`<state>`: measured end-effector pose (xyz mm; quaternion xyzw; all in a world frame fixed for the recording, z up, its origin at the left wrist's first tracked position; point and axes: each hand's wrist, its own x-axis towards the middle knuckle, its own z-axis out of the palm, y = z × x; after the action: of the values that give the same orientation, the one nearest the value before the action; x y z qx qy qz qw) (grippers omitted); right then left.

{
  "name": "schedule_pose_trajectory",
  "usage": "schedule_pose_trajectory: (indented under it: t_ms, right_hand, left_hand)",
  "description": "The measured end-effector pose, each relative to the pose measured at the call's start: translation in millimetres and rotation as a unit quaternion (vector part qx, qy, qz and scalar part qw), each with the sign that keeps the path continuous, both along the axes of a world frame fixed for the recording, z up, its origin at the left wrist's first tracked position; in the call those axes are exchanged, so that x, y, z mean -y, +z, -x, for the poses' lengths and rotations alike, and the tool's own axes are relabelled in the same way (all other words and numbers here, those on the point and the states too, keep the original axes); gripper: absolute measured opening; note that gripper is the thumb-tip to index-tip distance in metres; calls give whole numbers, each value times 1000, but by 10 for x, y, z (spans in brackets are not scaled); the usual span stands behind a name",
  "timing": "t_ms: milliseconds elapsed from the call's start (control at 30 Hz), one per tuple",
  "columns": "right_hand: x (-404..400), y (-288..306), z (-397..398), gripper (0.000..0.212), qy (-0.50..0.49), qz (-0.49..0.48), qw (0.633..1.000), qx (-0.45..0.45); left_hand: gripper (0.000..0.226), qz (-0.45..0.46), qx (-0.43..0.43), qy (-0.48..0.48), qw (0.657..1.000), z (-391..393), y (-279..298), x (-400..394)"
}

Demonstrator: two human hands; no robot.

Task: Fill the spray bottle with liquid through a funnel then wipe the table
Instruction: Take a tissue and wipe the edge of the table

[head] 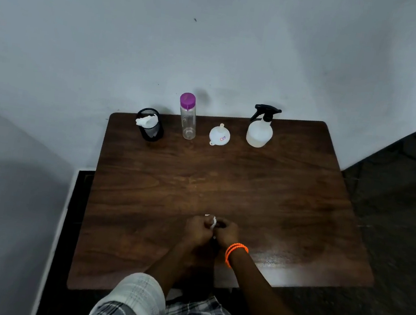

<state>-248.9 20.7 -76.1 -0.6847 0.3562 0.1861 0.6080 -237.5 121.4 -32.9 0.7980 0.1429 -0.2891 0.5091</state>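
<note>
A white spray bottle (pixel 259 133) with a black trigger head stands at the far right of the brown table (pixel 225 180). A white funnel (pixel 219 135) lies upside down to its left. A clear bottle (pixel 188 118) with a purple cap stands further left. My left hand (pixel 196 230) and my right hand (pixel 226 234) meet near the table's front middle, both closed around a small crumpled white tissue (pixel 213 222). Most of the tissue is hidden by my fingers.
A black mesh cup (pixel 150 128) holding white tissue stands at the far left of the table. A pale wall rises behind the table. Dark floor lies to the right. An orange bracelet (pixel 236 252) is on my right wrist.
</note>
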Motion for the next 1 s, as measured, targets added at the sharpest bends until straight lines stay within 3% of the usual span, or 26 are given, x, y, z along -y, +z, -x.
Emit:
schedule_pose_trajectory:
  t_ms: [133, 300, 433, 667, 800, 1000]
  right_hand:
    - [-2, 43, -53, 27, -102, -140, 984, -53]
    - [139, 240, -184, 40, -96, -259, 961, -27]
    - [311, 470, -367, 41, -130, -294, 947, 19]
    - [638, 777, -641, 18, -178, -203, 962, 39]
    - [845, 868, -722, 18, -152, -233, 959, 50]
    - [1198, 983, -790, 18, -128, -117, 981, 92]
  left_hand:
    - [22, 123, -138, 88, 979, -124, 22, -27]
    - [25, 90, -123, 142, 978, -377, 101, -40]
    - [14, 198, -116, 184, 956, -566, 261, 39]
    - [14, 274, -123, 193, 934, -945, 531, 169]
    - [17, 298, -129, 172, 930, -1041, 643, 351]
    - [19, 233, -122, 78, 962, -1181, 722, 788]
